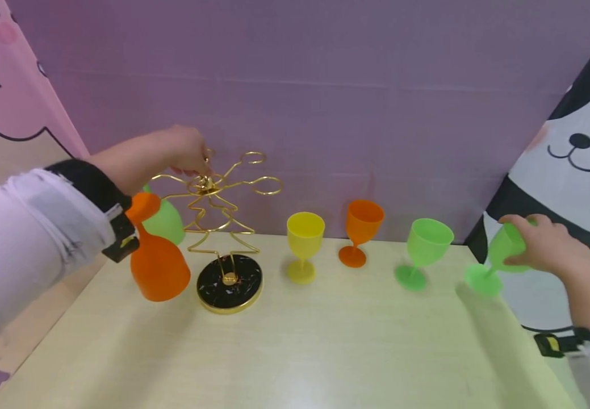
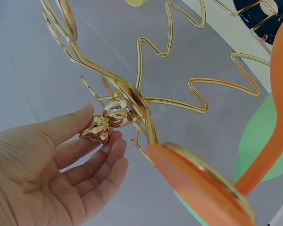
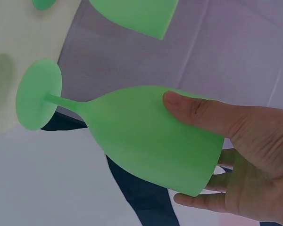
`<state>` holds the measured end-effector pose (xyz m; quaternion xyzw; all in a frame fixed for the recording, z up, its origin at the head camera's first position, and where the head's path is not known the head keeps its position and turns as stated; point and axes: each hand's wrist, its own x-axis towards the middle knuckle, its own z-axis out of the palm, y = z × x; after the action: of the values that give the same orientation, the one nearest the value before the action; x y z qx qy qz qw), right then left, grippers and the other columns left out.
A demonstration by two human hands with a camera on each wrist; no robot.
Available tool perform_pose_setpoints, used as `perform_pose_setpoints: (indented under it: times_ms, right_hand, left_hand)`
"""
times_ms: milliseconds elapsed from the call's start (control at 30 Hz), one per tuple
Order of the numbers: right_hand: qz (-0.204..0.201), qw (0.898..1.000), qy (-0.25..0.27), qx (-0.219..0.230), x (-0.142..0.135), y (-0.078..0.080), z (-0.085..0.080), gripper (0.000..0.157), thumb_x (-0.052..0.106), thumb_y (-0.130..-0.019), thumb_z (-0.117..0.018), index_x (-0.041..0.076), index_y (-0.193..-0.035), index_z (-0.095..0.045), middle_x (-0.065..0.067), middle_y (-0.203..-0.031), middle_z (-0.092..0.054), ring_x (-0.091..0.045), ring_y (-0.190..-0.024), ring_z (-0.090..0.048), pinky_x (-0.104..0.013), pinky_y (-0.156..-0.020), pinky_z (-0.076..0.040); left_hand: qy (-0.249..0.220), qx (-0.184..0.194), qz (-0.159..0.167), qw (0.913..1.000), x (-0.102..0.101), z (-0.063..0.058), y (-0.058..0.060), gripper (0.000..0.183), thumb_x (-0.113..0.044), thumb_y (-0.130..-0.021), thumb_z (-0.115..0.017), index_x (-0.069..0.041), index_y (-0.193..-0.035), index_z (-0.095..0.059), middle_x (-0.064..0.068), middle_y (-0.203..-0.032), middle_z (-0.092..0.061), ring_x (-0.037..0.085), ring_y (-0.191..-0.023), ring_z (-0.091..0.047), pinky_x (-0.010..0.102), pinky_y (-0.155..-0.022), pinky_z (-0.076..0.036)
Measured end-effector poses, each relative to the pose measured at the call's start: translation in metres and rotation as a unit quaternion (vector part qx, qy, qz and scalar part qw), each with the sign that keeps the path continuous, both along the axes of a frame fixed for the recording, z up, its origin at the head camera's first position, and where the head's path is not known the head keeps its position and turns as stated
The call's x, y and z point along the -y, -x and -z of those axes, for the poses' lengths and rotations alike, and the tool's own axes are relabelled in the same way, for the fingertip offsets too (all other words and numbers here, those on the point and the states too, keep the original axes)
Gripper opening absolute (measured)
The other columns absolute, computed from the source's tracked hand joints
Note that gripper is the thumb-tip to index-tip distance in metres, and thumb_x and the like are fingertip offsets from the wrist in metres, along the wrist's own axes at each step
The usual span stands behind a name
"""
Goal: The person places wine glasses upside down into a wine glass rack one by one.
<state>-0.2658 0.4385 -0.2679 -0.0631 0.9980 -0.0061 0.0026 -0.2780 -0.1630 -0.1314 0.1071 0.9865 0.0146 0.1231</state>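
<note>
Brightly and evenly lit in the head view, with soft shadows falling toward the near side of the table [image 1: 335, 329] and pale glare at the bottom edge. Dimmer and greyer in both wrist views, yet with sharp glints along the stand [image 2: 120, 113]. Slightly soft in fine detail from the head, and stretched a little toward the sides.

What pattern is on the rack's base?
The base is black with pale marbling, clearest in the head view.
</note>
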Motion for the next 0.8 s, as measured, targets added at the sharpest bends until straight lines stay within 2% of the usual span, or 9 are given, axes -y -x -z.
perform_pose_setpoints:
  times_ms: [100, 200, 367, 467, 567, 667, 700, 800]
  right_hand:
    - [0.000, 1.000, -0.001, -0.029, 0.001, -0.003, -0.007, 0.091, 0.041, -0.062, -0.079, 0.010, -0.131, -0.029, -0.042, -0.122, -0.020, -0.065, -0.098, -0.026, -0.076, -0.064, -0.034]
    - [-0.004, 0.998, -0.002, -0.058, 0.003, -0.006, -0.014, 0.089, 0.035, -0.063, -0.080, 0.009, -0.132, -0.030, -0.044, -0.123, -0.020, -0.064, -0.099, -0.025, -0.076, -0.066, -0.033]
    - [-0.024, 0.994, -0.004, -0.111, 0.007, -0.013, -0.025, 0.083, 0.025, -0.066, -0.078, 0.009, -0.133, -0.030, -0.043, -0.124, -0.022, -0.064, -0.099, -0.025, -0.075, -0.063, -0.033]
    - [-0.032, 0.990, -0.005, -0.137, 0.011, -0.018, -0.032, 0.081, 0.021, -0.068, -0.077, 0.010, -0.134, -0.031, -0.043, -0.127, -0.021, -0.065, -0.101, -0.023, -0.076, -0.063, -0.032]
    - [-0.032, 0.986, -0.003, -0.161, 0.019, -0.022, -0.037, 0.080, 0.019, -0.069, -0.076, 0.011, -0.135, -0.031, -0.042, -0.132, -0.018, -0.066, -0.104, -0.022, -0.077, -0.066, -0.030]
    - [-0.029, 0.981, 0.007, -0.192, 0.029, -0.027, -0.042, 0.079, 0.017, -0.069, -0.075, 0.012, -0.135, -0.032, -0.041, -0.136, -0.016, -0.066, -0.106, -0.022, -0.076, -0.071, -0.028]
    - [-0.027, 0.978, 0.012, -0.205, 0.033, -0.029, -0.043, 0.079, 0.016, -0.069, -0.076, 0.012, -0.134, -0.032, -0.040, -0.137, -0.016, -0.065, -0.108, -0.022, -0.076, -0.074, -0.027]
    - [-0.025, 0.967, 0.032, -0.251, 0.045, -0.036, -0.047, 0.078, 0.011, -0.066, -0.076, 0.010, -0.132, -0.035, -0.039, -0.139, -0.016, -0.062, -0.114, -0.022, -0.076, -0.080, -0.026]
  left_hand:
    - [0.003, -0.004, 0.004, 1.0000, 0.000, 0.001, 0.000, 0.032, -0.028, -0.083, -0.060, 0.002, -0.095, -0.065, -0.005, -0.060, -0.059, 0.010, -0.055, -0.054, 0.025, -0.058, -0.050]
    - [0.000, -0.007, 0.004, 1.0000, 0.000, 0.001, -0.001, 0.039, -0.027, -0.084, -0.059, 0.005, -0.106, -0.062, 0.000, -0.066, -0.062, 0.011, -0.057, -0.054, 0.025, -0.058, -0.050]
    - [-0.005, -0.010, 0.001, 0.9999, 0.001, 0.002, 0.000, 0.048, -0.029, -0.085, -0.059, 0.007, -0.116, -0.055, 0.003, -0.072, -0.065, 0.012, -0.058, -0.054, 0.024, -0.057, -0.048]
    - [0.001, -0.011, 0.007, 0.9999, 0.002, 0.000, 0.001, 0.051, -0.032, -0.086, -0.057, 0.005, -0.122, -0.052, 0.005, -0.074, -0.064, 0.016, -0.063, -0.055, 0.028, -0.063, -0.048]
    - [0.005, -0.015, 0.016, 0.9998, 0.003, -0.005, -0.002, 0.054, -0.035, -0.089, -0.052, 0.000, -0.129, -0.046, 0.017, -0.102, -0.065, 0.033, -0.093, -0.056, 0.044, -0.086, -0.044]
    - [-0.018, -0.026, 0.011, 0.9995, 0.003, -0.015, -0.008, 0.061, -0.040, -0.091, -0.048, -0.003, -0.137, -0.036, 0.024, -0.130, -0.047, 0.043, -0.117, -0.040, 0.058, -0.100, -0.030]
    - [-0.031, -0.030, 0.005, 0.9990, 0.003, -0.019, -0.011, 0.064, -0.042, -0.091, -0.047, -0.004, -0.140, -0.031, 0.026, -0.136, -0.040, 0.045, -0.122, -0.033, 0.061, -0.102, -0.026]
    - [-0.074, -0.065, -0.010, 0.9951, -0.002, -0.028, -0.022, 0.074, -0.047, -0.091, -0.047, -0.006, -0.145, -0.017, 0.025, -0.142, -0.032, 0.045, -0.124, -0.029, 0.062, -0.102, -0.024]
